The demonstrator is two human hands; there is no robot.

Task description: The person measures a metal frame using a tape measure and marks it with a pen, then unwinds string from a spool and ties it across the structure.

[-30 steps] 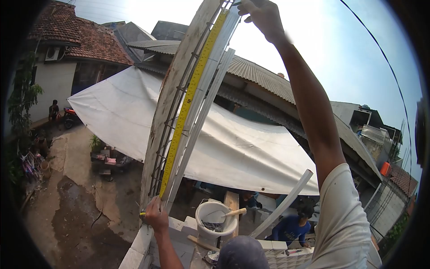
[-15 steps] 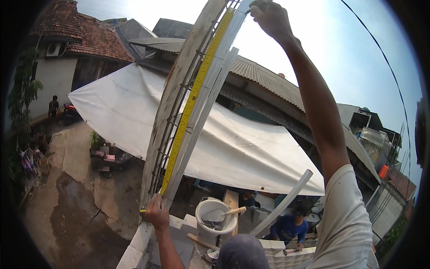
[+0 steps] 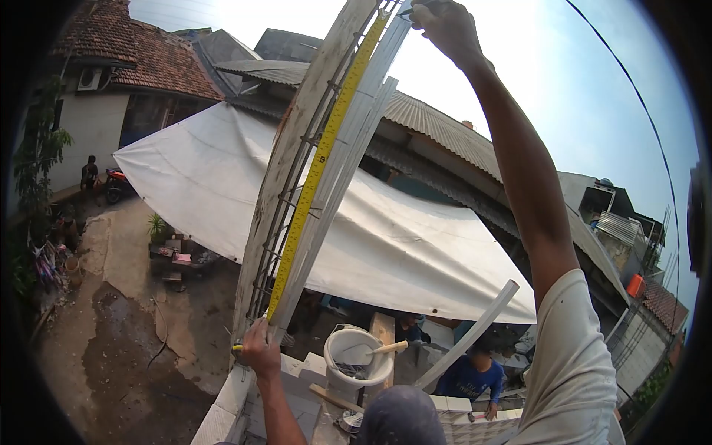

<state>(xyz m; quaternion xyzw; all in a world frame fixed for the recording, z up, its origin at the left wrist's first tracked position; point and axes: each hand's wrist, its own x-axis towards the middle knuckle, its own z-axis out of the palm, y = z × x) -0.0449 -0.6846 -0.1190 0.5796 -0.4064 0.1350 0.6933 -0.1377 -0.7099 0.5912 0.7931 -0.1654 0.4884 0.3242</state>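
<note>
My left hand (image 3: 261, 351) is closed around the lower end of a yellow tape measure (image 3: 323, 159), at the foot of the post. A short yellow piece pokes out left of that fist. The blade runs up along a steel rebar cage (image 3: 285, 199), between a rough wooden board (image 3: 285, 152) and a pale grey board (image 3: 337, 167). High up, my right hand (image 3: 448, 31) is closed at the top of the grey board. Its fingers pinch a small dark, pointed thing (image 3: 405, 12), too small to name.
A white bucket (image 3: 331, 348) with a wooden-handled trowel (image 3: 386, 348) stands on the block wall (image 3: 221, 408). A pale beam (image 3: 475, 326) slants up right. A white tarp (image 3: 400, 252) hangs behind. Below, a person in blue (image 3: 475, 377) is at the blocks. A cable crosses the sky.
The dark tip in my right hand now points left toward the grey board, and that hand has turned slightly. My left hand stays in place. The person in blue has shifted slightly.
</note>
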